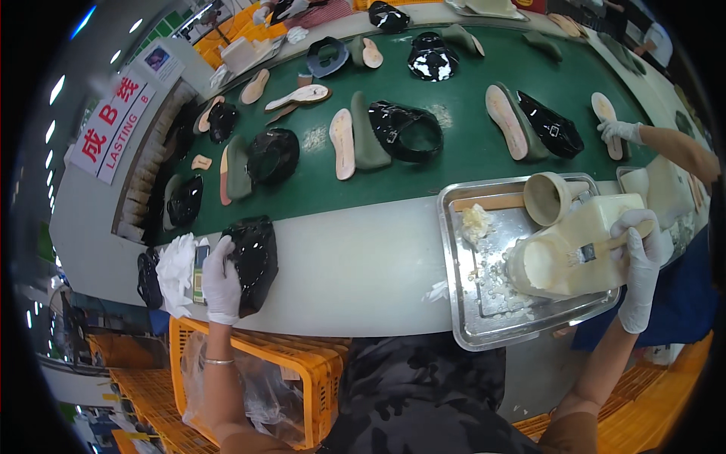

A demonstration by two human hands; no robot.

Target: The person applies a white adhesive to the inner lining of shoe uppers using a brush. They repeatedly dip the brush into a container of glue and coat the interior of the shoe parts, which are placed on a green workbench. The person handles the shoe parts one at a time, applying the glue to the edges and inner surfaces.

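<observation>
My left hand [221,286], in a white glove, is closed on the edge of a glossy black shoe upper [255,261] at the white near edge of the table. My gloved right hand [639,246] grips a flat glue brush [609,245] by its wooden handle. The brush head reaches over a cream plastic jug [599,216], cut open and lying on its side, with white paste at its mouth. Beneath the jug is a metal tray [484,321] with smears and a yellowish clump [476,222]. A round cream cup [546,198] lies tipped at the tray's far side.
Beyond lies a green conveyor belt [302,204] with several black uppers [404,132], green shoe lasts [368,136] and pale insoles [342,144]. At the right, another person's gloved hand [622,131] touches an insole [604,108]. White cloths [177,272] lie left; below stands an orange crate [321,378].
</observation>
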